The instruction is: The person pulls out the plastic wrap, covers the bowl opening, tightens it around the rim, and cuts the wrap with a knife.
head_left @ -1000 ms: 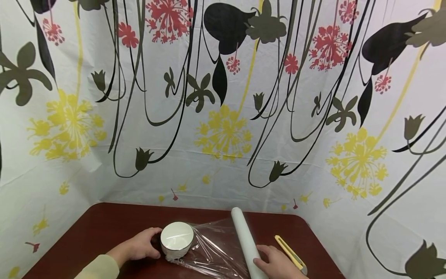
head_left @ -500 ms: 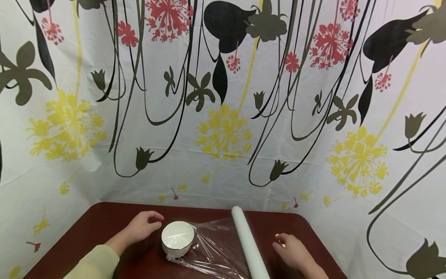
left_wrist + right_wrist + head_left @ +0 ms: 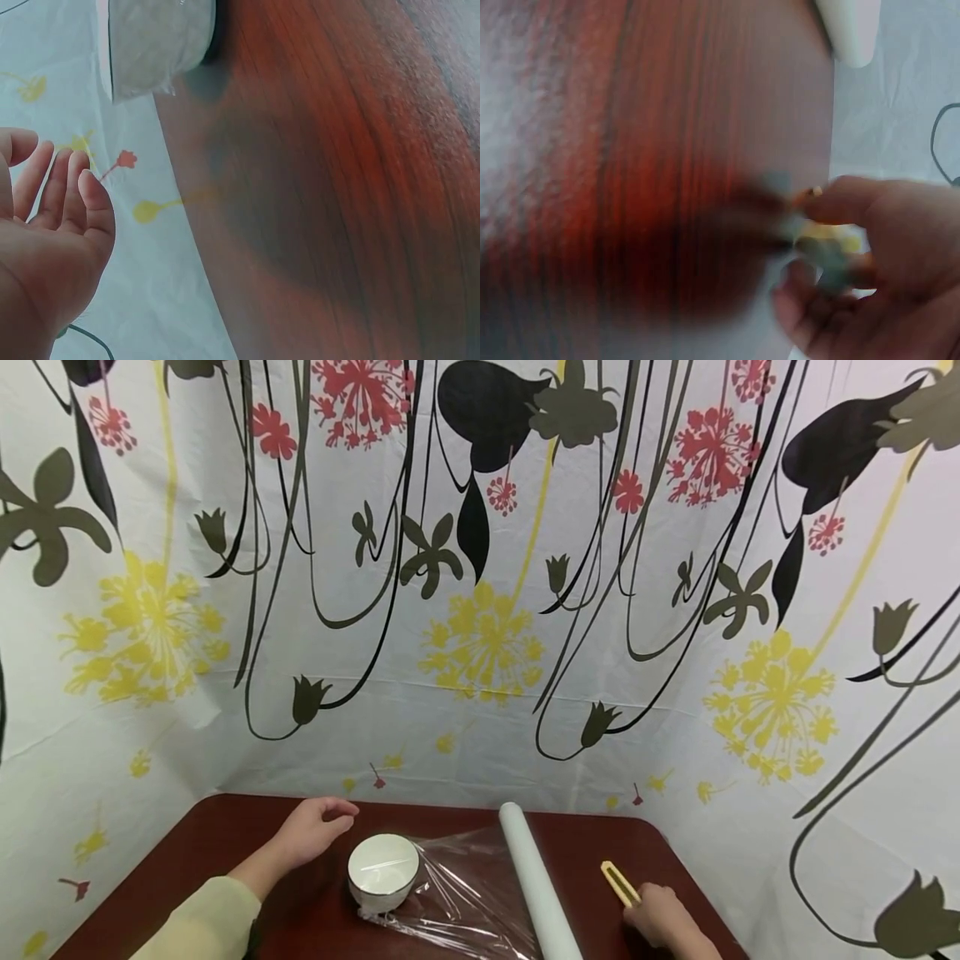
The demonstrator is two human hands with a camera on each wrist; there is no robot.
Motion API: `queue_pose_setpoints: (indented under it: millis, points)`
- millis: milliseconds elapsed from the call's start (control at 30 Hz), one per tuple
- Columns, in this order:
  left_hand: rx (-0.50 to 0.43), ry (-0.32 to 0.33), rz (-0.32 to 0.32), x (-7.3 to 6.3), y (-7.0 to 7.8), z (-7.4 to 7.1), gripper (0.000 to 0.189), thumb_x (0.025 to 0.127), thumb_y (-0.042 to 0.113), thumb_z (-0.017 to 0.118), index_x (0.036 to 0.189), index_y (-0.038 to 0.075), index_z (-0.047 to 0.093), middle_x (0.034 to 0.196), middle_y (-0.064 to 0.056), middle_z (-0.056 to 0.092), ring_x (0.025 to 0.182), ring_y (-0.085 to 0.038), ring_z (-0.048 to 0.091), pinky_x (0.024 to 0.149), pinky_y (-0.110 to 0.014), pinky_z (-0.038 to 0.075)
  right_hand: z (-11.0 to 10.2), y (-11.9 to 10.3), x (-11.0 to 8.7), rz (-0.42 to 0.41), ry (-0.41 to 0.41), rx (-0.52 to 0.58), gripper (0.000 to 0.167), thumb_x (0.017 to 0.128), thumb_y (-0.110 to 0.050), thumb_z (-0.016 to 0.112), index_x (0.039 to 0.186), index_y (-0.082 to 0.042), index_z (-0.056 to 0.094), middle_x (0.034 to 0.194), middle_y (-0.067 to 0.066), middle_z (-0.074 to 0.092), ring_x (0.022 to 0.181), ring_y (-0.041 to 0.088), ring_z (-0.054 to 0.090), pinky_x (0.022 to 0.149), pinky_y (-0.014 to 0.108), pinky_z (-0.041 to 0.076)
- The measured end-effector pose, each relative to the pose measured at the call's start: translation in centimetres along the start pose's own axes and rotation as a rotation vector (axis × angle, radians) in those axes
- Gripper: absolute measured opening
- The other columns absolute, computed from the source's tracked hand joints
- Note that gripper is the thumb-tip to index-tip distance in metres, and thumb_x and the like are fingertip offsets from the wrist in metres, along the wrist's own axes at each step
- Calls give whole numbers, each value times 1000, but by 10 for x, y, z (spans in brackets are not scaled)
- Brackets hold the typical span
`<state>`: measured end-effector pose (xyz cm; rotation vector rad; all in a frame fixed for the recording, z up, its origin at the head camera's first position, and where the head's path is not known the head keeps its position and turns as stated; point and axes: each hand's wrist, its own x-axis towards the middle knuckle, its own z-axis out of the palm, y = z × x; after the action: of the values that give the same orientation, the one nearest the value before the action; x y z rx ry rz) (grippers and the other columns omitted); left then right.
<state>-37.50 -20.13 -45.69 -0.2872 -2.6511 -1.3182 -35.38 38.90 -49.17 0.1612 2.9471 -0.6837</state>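
Note:
A white bowl (image 3: 382, 865) with a dark rim line stands on the table, clear cling film (image 3: 472, 885) stretched over its mouth. The film runs rightward to a long white roll (image 3: 534, 885). My left hand (image 3: 311, 832), fingers relaxed and holding nothing, hovers left of and beyond the bowl; the bowl's side (image 3: 157, 45) shows at the top of the left wrist view. Right of the roll, my right hand (image 3: 663, 917) grips a yellow utility knife (image 3: 619, 883) by its near end. In the right wrist view the knife (image 3: 829, 232) is blurred between thumb and fingers; its blade cannot be made out.
The dark red wooden table (image 3: 247, 835) has rounded far corners. A white flower-printed sheet (image 3: 480, 760) hangs close behind it and along both sides.
My right hand has let go of the roll, moved right and taken hold of the utility knife. My left hand has left the bowl's side, moving up and away. Bowl and roll stay put.

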Motion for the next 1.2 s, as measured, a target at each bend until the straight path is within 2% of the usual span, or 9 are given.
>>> queue_pose_setpoints:
  millis: [133,267,400,500,567,733,867,1033,1200]
  points:
    - [-12,-8,11,2,4,3,22,106,15,69,123,6,79,132,-15,76,130,-40,67,97,-51,60,4,1,2,4,12,262,18,103,-11,54,101,7,52,74,7,55,59,16,51,57,30,46]
    - [-17,-15,18,4,11,6,22,106,16,69,124,7,79,133,-14,76,131,-39,67,99,-53,60,1,-15,1,-63,-31,535,25,104,-6,44,79,-6,46,60,-4,42,48,10,36,48,27,36]
    - [-19,-36,23,8,20,11,22,107,15,68,124,7,79,132,-14,76,132,-40,66,103,-56,58,1,-40,-7,-103,-25,625,20,104,-1,36,88,0,49,66,0,47,52,12,36,51,27,35]
    - [-18,-46,34,12,28,16,23,106,15,68,124,5,79,131,-13,77,131,-40,67,105,-58,57,4,-57,-14,-89,32,591,20,111,-2,35,121,12,45,84,9,55,62,16,44,56,28,39]
    - [-13,-51,45,15,35,19,23,106,15,69,124,5,79,130,-13,77,130,-39,67,105,-57,57,5,-64,-16,-86,69,523,25,114,-5,38,130,13,43,91,11,60,65,18,45,58,29,40]
    - [-15,-81,66,25,53,28,21,105,15,69,122,6,79,127,-12,77,120,-34,71,97,-52,61,5,-72,-19,-109,137,377,25,117,-16,44,128,5,51,90,7,63,68,20,47,59,33,41]
    - [-24,-127,113,35,67,41,22,104,14,69,121,4,79,123,-12,77,110,-31,73,90,-48,62,4,-79,-22,-117,171,352,26,117,-22,48,127,0,55,83,5,56,68,20,48,60,35,41]
    - [17,-211,205,48,82,68,25,101,11,68,120,-1,77,123,-18,77,112,-37,73,96,-51,61,3,-85,-23,-118,214,322,28,116,-28,52,128,-4,59,78,3,47,64,20,44,58,34,38]
    - [102,-269,215,62,96,99,26,98,11,67,118,-3,77,119,-18,77,112,-37,73,99,-52,60,4,-92,-20,-120,262,312,29,115,-35,53,120,-8,63,74,2,46,60,20,42,56,34,37]
